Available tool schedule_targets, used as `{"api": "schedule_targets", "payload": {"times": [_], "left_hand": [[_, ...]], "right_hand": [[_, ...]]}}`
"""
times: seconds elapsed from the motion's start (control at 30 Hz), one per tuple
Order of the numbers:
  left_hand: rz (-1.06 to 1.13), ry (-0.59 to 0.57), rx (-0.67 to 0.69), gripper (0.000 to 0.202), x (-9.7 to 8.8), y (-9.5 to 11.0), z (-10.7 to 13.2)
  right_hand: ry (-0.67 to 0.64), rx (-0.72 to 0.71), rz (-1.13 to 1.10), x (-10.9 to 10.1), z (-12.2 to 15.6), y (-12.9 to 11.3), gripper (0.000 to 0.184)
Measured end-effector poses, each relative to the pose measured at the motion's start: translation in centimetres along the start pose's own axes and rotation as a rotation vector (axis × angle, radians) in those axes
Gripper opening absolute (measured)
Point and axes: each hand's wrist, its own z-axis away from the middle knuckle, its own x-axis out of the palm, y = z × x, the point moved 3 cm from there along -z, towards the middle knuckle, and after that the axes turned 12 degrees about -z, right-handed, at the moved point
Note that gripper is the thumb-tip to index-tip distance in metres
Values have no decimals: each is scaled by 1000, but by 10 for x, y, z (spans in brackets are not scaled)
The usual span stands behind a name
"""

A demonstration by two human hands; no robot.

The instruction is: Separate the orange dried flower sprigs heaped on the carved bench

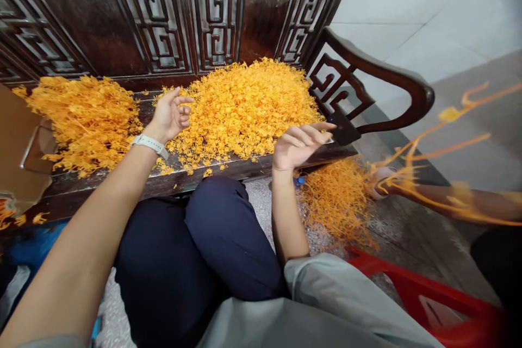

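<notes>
Grey shirt cloth [244,323] lies nearest the camera, with navy trousers [240,234] just beyond it, knees close to the front edge of the counter [244,166]. Off the counter's right end, thin orange strands [416,157] show blurred; what bears them, I cannot tell. Below these stand a red plastic seat [448,299] and a tangled orange heap [338,201] on the floor, a small blue cap [299,181] at its side. Another person's bare leg [440,198] reaches in behind the strands.

Near the counter's front edge, right of its middle, the right hand [302,144] has its grip released, fingers stretched toward a dark flat object [345,128] at the front right corner. Wearing a pale watch [150,145], the left hand [170,114] is loosely curled, grip slack with nothing seen in it, at the left side of the large yellow-orange pile [248,109]. That pile covers most of the counter's right half; a smaller, stringier pile [85,119] fills the left part, beside a cardboard box [16,141] at the left end. Along the back edge rises a carved dark backrest [265,16]; a curved armrest [379,73] closes the right end, before a pale tiled wall [408,5].
</notes>
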Motion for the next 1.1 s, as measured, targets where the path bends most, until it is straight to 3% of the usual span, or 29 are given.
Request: {"api": "schedule_targets", "payload": {"times": [0.03, 0.1, 0.2, 0.27, 0.33, 0.43, 0.53, 0.6, 0.67, 0.77, 0.83, 0.9, 1.03, 1.1], "left_hand": [[-45, -5, -24, 48, 2, -5, -1], [-215, 4, -59, 49, 6, -14, -2], [-743, 69, 15, 37, 1, -23, -4], [-1101, 162, 133, 31, -16, -25, -4], [-1294, 327, 176, 46, -43, -27, 2], [-1402, 590, 23, 57, -93, -38, 27], [-1511, 569, -126, 46, -124, -63, 61], [-1545, 506, -135, 39, -135, -82, 80], [-1519, 520, -87, 41, -142, -94, 95], [-1415, 614, 68, 47, -147, -95, 110], [-1361, 724, 152, 49, -149, -89, 122], [-1374, 775, 151, 45, -149, -86, 136], [-1559, 546, 80, 55, -140, -96, 159], [-1625, 479, 39, 58, -139, -105, 166]], "right_hand": [[161, -60, 82, -12, 2, -1, 18], [395, -24, 396, -31, 8, 4, 25], [532, 214, 825, -50, 18, 24, 36], [546, 425, 1022, -58, 25, 42, 43], [524, 594, 1146, -64, 33, 59, 47], [482, 746, 1210, -71, 45, 76, 44], [469, 793, 1196, -78, 55, 81, 38], [452, 790, 1192, -84, 57, 81, 35], [402, 817, 1248, -92, 53, 82, 33], [210, 960, 1470, -114, 38, 96, 32], [-57, 1115, 1635, -137, 28, 117, 31], [-405, 1267, 1777, -164, 26, 142, 27], [-1062, 1344, 2072, -211, 48, 186, 52], [-1324, 1337, 2106, -225, 65, 198, 47]]}}
